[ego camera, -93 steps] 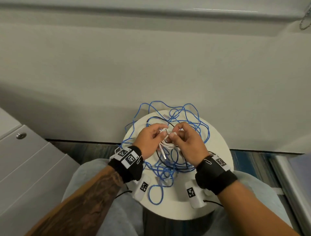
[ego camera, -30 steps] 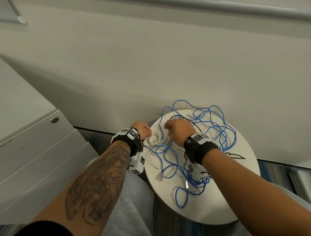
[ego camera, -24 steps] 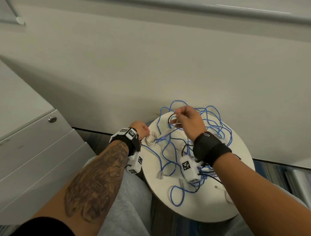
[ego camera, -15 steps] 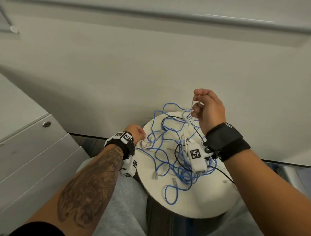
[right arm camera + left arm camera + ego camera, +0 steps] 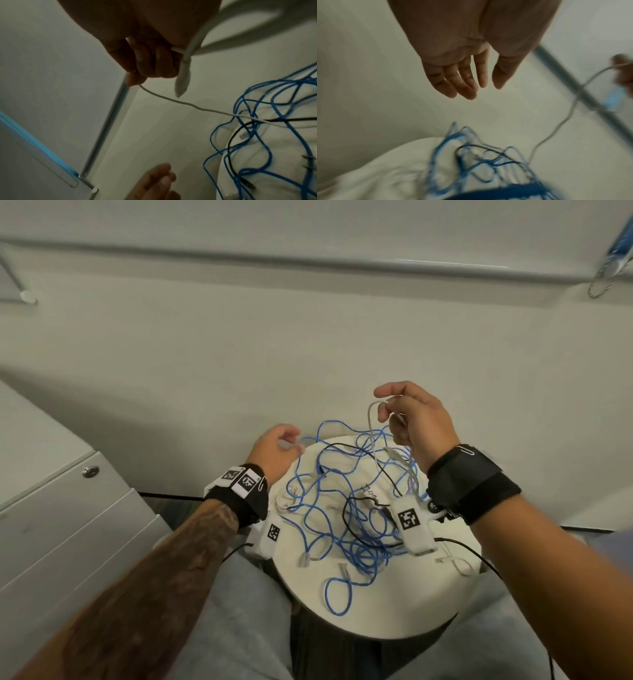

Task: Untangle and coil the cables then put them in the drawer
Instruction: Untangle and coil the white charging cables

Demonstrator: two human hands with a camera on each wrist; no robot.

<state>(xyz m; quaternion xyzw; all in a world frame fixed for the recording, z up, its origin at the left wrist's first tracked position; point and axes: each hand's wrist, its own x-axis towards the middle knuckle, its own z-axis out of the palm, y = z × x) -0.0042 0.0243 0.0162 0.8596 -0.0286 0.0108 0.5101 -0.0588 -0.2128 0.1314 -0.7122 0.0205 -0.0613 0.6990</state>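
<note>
A tangle of blue cable [image 5: 329, 529] [image 5: 257, 121] and black cable [image 5: 349, 522] lies on the round white table [image 5: 394, 611]. My right hand [image 5: 387, 405] [image 5: 150, 65] is raised above the table's far side. It pinches a thin white cable [image 5: 371, 433] [image 5: 171, 100], whose plug end [image 5: 182, 79] dangles below the fingers. The white cable runs down into the tangle, and a small white coil of it [image 5: 287, 498] rests at the table's left edge. My left hand [image 5: 284, 440] [image 5: 471, 83] hovers over the far left rim, fingers spread, holding nothing.
A grey drawer cabinet [image 5: 68, 525] with a round lock [image 5: 90, 471] stands to the left, its drawers closed. A pale wall runs close behind the table. My knees sit under the table's near edge.
My right hand has lifted the white cable up from the tangle. My left hand has let go of the white coil at the left edge and opened.
</note>
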